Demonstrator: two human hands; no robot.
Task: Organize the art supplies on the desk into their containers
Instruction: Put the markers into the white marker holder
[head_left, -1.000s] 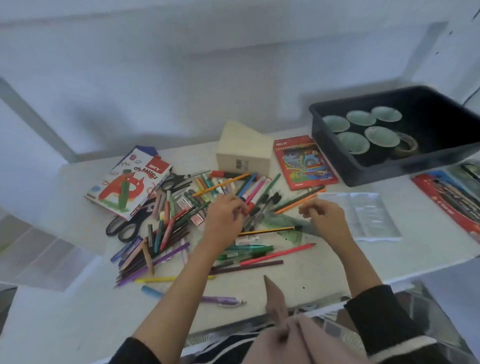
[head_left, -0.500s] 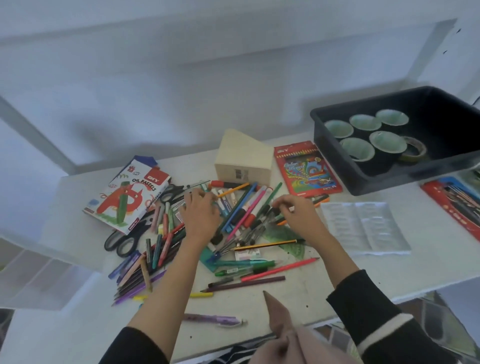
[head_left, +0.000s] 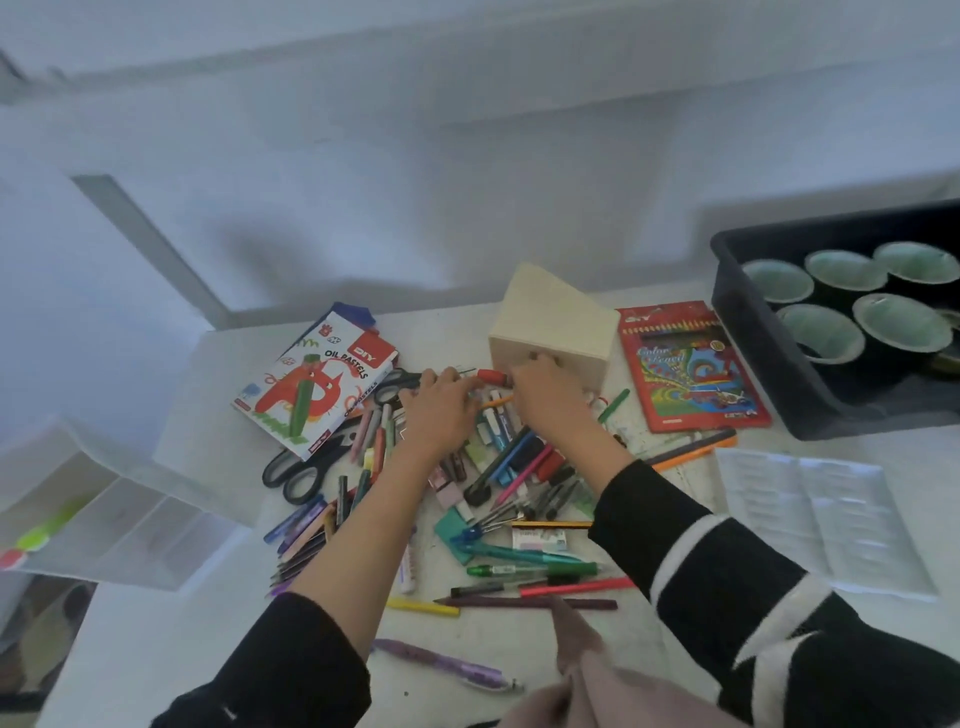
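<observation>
White desk lies before us. Left of the wooden box sits the oil pastels box. In front of the wooden box, our left hand lies palm-down on the pens and markers, and our right hand curls against its front. We cannot tell either grip.

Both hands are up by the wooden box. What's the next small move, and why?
Probably lift the red-capped marker clear of the pile. Left hand and right hand both meet at it, in front of the wooden box; whether either grips it is unclear. The cups in the black tray look empty.
</observation>
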